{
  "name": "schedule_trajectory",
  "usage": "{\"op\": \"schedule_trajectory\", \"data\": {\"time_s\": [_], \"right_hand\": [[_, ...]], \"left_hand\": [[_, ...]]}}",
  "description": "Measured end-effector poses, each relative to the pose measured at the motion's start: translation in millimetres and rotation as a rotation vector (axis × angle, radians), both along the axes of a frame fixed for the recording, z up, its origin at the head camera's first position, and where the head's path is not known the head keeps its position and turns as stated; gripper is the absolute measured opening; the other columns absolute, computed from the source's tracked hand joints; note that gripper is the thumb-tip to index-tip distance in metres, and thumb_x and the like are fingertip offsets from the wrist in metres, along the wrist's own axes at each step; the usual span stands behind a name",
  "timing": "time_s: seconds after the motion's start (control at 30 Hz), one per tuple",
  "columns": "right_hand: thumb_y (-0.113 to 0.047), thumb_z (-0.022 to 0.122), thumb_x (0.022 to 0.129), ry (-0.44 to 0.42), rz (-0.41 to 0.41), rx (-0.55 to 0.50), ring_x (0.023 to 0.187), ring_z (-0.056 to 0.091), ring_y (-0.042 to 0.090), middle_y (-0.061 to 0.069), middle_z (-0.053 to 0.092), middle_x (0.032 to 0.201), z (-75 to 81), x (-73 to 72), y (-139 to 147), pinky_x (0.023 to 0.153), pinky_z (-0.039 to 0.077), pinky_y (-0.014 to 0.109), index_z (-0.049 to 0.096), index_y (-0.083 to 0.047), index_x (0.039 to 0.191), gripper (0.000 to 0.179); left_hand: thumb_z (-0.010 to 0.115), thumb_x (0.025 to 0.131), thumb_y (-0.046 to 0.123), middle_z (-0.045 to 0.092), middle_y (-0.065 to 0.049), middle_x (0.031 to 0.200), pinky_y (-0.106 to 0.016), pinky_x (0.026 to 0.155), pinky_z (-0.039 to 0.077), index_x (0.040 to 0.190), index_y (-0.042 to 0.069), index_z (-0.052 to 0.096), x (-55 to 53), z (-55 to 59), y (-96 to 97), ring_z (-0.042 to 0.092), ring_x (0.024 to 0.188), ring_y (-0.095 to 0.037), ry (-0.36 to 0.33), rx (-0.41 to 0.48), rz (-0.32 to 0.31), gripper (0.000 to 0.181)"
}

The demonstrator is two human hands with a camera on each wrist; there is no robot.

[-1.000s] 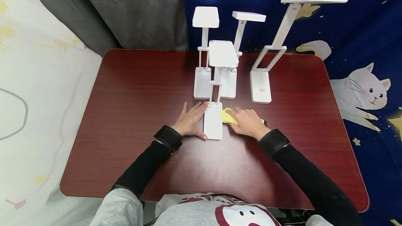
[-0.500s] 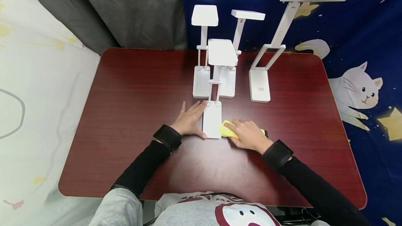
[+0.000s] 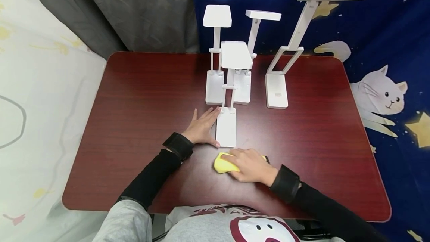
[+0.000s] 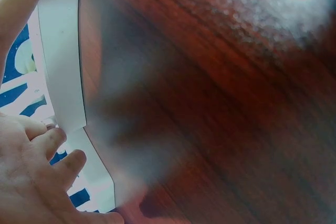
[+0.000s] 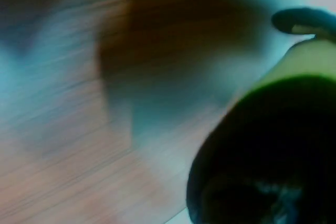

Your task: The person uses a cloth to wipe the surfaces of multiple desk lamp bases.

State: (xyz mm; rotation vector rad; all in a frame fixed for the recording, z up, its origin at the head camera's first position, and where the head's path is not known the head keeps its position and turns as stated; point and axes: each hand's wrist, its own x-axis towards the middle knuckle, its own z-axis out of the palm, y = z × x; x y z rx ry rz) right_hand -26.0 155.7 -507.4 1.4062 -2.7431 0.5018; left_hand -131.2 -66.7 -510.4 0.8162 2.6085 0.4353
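A white desk lamp stands in front of me, its base (image 3: 226,128) flat on the table and its head (image 3: 236,54) tilted above. My left hand (image 3: 201,128) has its fingers spread along the left side of that base, thumb at the near corner and fingertips by the hinge. In the left wrist view, the hand (image 4: 31,169) lies against the white base (image 4: 60,51). Just in front of the base, my right hand (image 3: 250,165) grips a rounded yellow handheld tool (image 3: 223,163) with a black end. The tool's dark round end (image 5: 262,145) fills the right wrist view's lower corner.
Three more white lamps stand behind: a left one (image 3: 214,87), a middle one (image 3: 242,87) partly hidden by the front lamp, and a right one (image 3: 277,90). The reddish-brown table (image 3: 134,96) has a curtain (image 3: 151,14) along its far side.
My right hand has moved the yellow tool from the right side of the front lamp's base toward me, then left to its near end. The left hand and lamps have stayed put.
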Motion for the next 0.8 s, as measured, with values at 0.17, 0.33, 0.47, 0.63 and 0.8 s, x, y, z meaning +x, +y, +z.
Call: {"op": "schedule_trajectory", "data": {"time_s": [0.17, 0.33, 0.47, 0.63, 0.8], "right_hand": [[-0.030, 0.075, 0.079, 0.098, -0.019, 0.087, 0.081, 0.066, 0.023, 0.010, 0.066, 0.109, -3.2, -3.2, -26.8, 0.053, 0.054, 0.037, 0.067, -0.010, 0.122, 0.048], [-0.032, 0.077, 0.078, 0.097, -0.083, 0.137, 0.076, 0.064, 0.024, 0.009, 0.066, 0.104, -6.1, -3.5, -26.9, 0.050, 0.053, 0.038, 0.067, -0.012, 0.123, 0.050], [-0.031, 0.077, 0.077, 0.072, -0.113, 0.124, 0.074, 0.063, 0.023, 0.007, 0.063, 0.097, -7.5, -1.3, -18.0, 0.050, 0.052, 0.038, 0.068, -0.012, 0.122, 0.050], [-0.029, 0.075, 0.079, 0.058, -0.139, 0.095, 0.073, 0.063, 0.023, 0.006, 0.062, 0.094, -6.5, 0.6, -7.0, 0.049, 0.051, 0.037, 0.069, -0.011, 0.120, 0.045], [-0.028, 0.074, 0.079, 0.045, -0.177, 0.088, 0.077, 0.064, 0.023, 0.008, 0.065, 0.098, -6.1, 2.9, 3.3, 0.050, 0.052, 0.037, 0.070, -0.010, 0.119, 0.045]], "left_hand": [[0.089, 0.062, 0.058, 0.015, -0.005, 0.165, -0.067, 0.113, -0.003, 0.160, 0.010, 0.010, -1.5, -3.0, 4.5, 0.010, 0.151, -0.024, -0.008, 0.002, -0.008, 0.135], [0.089, 0.062, 0.057, 0.014, -0.005, 0.165, -0.066, 0.113, -0.003, 0.161, 0.010, 0.010, -1.5, -3.7, 6.4, 0.010, 0.152, -0.023, -0.021, -0.004, -0.010, 0.134], [0.089, 0.061, 0.058, 0.015, -0.006, 0.165, -0.066, 0.113, -0.003, 0.160, 0.009, 0.011, -1.2, -2.0, 4.5, 0.009, 0.152, -0.023, -0.021, -0.001, -0.007, 0.135], [0.089, 0.060, 0.059, 0.015, -0.006, 0.165, -0.066, 0.113, -0.004, 0.160, 0.009, 0.010, -1.0, -0.1, 0.3, 0.009, 0.152, -0.023, -0.031, 0.010, -0.001, 0.137], [0.088, 0.061, 0.060, 0.015, -0.006, 0.165, -0.066, 0.113, -0.005, 0.161, 0.010, 0.009, -1.6, 1.9, -2.5, 0.009, 0.152, -0.022, -0.040, 0.003, 0.008, 0.137]]}}
